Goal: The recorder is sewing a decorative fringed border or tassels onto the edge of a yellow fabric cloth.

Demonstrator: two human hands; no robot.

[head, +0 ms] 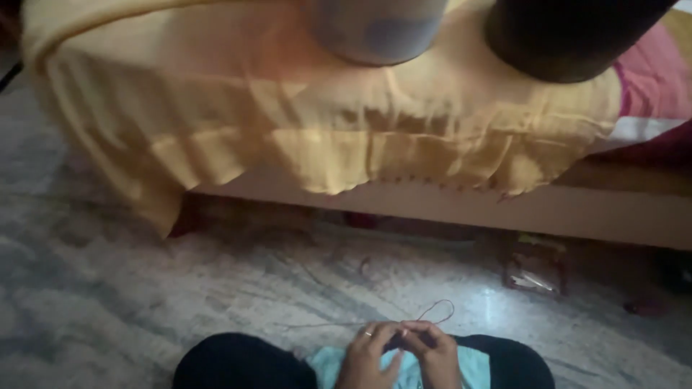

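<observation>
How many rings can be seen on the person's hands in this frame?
1: a ring on a finger of the left hand. The right hand shows none, though its fingers are curled together and dim, so one could be hidden.

Left hand [365, 358], right hand [435, 353] | pinching thread [441, 312] (looped) | over teal cloth [468, 364]

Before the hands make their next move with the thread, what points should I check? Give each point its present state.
1. Left hand and right hand meet at the fingertips: ok.
2. Thread loop free above the hands, not snagged: ok.
3. Blue cloth on the lap, under the hands: ok.
4. Needle visible: cannot tell.
5. Light on the hands: not ok, dim.
</observation>
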